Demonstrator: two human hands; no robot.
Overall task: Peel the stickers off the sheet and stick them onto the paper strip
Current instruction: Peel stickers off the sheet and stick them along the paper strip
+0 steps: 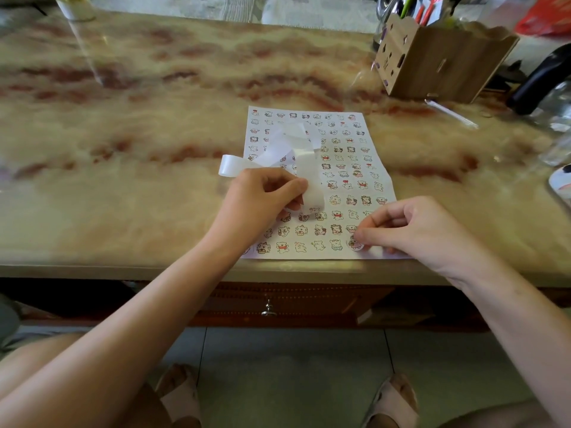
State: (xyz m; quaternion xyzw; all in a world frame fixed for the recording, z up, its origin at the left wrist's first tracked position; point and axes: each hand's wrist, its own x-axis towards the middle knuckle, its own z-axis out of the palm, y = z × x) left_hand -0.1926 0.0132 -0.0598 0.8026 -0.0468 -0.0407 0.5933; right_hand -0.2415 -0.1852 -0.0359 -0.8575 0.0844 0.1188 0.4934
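A white sticker sheet (346, 156) printed with several rows of small cartoon animals lies on the marble table by its near edge. A long white paper strip (278, 149) curls in loops over the sheet's left half. My left hand (262, 196) pinches the strip's near end between thumb and fingers above the sheet. My right hand (411, 227) rests on the sheet's near right corner, thumb and forefinger pinching a small sticker (355, 244) in the bottom row, its edge partly lifted.
A wooden pen holder (438, 60) with pens stands at the back right, a clear pen (451, 114) lying in front of it. A black object (543, 78) and clear plastic sit at the far right. A jar (74, 7) stands back left. The table edge (278, 270) runs just below the sheet.
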